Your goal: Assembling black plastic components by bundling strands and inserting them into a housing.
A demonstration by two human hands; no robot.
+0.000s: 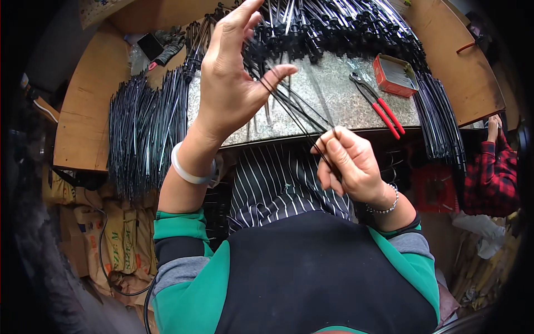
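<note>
My right hand [347,164] is closed on several thin black rods [303,125], pinched between thumb and fingers above my lap. The rods slant up and left from it, crossing by the thumb of my left hand [229,69]. That left hand is raised over the table's near edge with its fingers stretched and thumb spread. Whether it touches the rods I cannot tell, as their upper ends are blurred. Beyond both hands lies a large heap of shiny rods with black fittings [311,33].
Red-handled pliers [381,106] and a red open box [395,75] lie on the grey tabletop [345,94]. Bundles of dark rods hang over the edge at left [147,131] and right [439,117]. Wooden side panels [83,106] flank the table. A person's checked sleeve [489,172] shows far right.
</note>
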